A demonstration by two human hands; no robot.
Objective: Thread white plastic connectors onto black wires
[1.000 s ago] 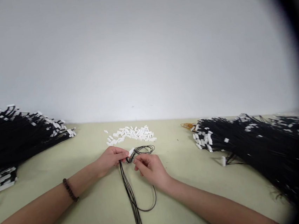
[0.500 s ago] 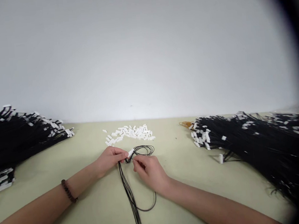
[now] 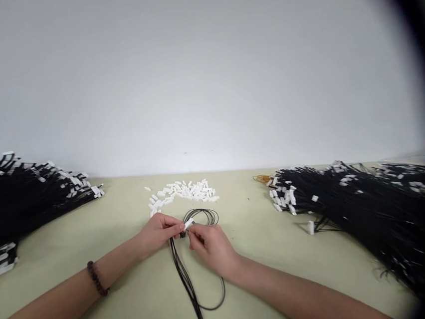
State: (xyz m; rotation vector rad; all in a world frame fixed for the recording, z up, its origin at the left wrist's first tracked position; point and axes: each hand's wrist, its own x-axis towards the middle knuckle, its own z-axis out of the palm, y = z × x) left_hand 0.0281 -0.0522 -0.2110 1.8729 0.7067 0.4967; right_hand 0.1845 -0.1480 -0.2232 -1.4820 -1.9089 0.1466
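Note:
My left hand pinches a small white connector housing between thumb and fingers. Close on its right, my right hand has its thumb and forefinger pressed together on a thin black wire at the connector's end; the very tip is hidden by the fingers. Several black wires hang down from beneath the left hand toward the table's front edge. Others curve in a loop behind the right hand. A single wire bows out below the right wrist.
Loose white connectors lie scattered behind the hands on the pale green table. Bundles of black wires with white ends are heaped at left and right. An orange coil sits by the right heap. A wall stands behind.
The white connector has tilted and lowered slightly, and my right fingertips have come in closer to its end. The black loop behind the hands has shifted a little.

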